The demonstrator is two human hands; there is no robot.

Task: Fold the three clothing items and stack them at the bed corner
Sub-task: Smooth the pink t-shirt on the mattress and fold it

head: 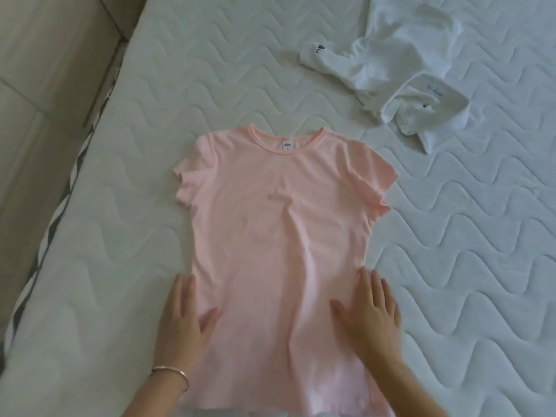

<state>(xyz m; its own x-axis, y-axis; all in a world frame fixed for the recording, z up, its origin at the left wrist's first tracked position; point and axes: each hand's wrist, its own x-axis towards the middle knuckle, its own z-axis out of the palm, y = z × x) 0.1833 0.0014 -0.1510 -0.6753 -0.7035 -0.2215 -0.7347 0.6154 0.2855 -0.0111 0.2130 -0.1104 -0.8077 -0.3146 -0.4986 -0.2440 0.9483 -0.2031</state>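
Observation:
A pink T-shirt [279, 230] lies spread flat, face up, on the white quilted mattress [451, 266], collar pointing away from me. My left hand [183, 320] rests flat with straight fingers on the shirt's left side edge near the hem. My right hand [370, 314] presses flat on the right side edge at the same height. Both hands hold nothing. A crumpled white shirt [400, 64] with a collar lies at the far right of the mattress. A third garment is not in view.
The mattress's left edge [75, 176] runs diagonally from top centre to bottom left, with a grey-patterned border. Beyond it lies a beige tiled floor [39, 85]. A bracelet [171, 374] is on my left wrist.

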